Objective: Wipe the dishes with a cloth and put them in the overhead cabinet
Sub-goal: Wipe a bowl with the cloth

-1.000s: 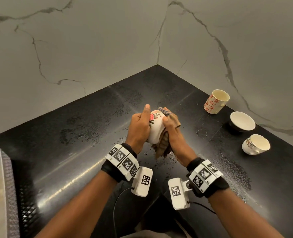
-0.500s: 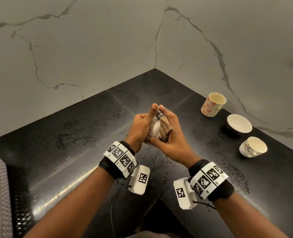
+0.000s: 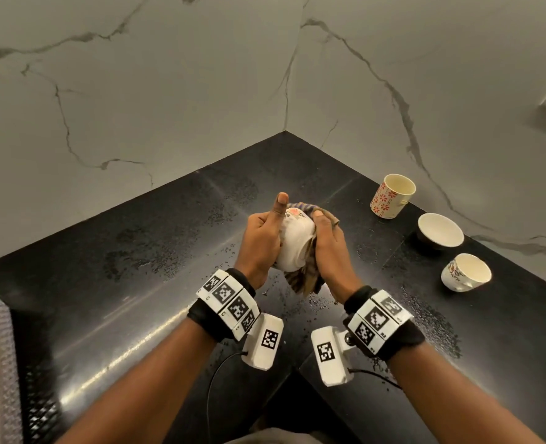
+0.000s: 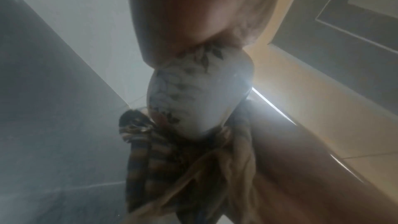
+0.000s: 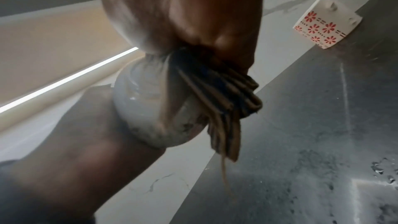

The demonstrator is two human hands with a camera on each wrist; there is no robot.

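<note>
Between both hands: cup (image 3: pixel 295 243), left hand (image 3: pixel 260 240) gripping it, right hand (image 3: pixel 327 248) clutching cloth (image 3: pixel 303 280) vs. its side.

Your floral cup (image 3: pixel 294 241) looks like glossy glazed ceramic; the striped cloth (image 5: pixel 226 105) is soft, frayed woven fabric. The black countertop (image 3: pixel 137 267) at lower frame shines, polished and wet-speckled.

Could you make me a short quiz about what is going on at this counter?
1. True or false: the left hand holds the floral cup clear of the black counter.
2. Which hand grips the striped cloth? A) left B) right C) neither
3. Fill in: beside the wall stand a red-flowered mug, a white bowl and a second floral ____.

Key: 1 true. 2 B, the right hand. 3 cup.
</note>
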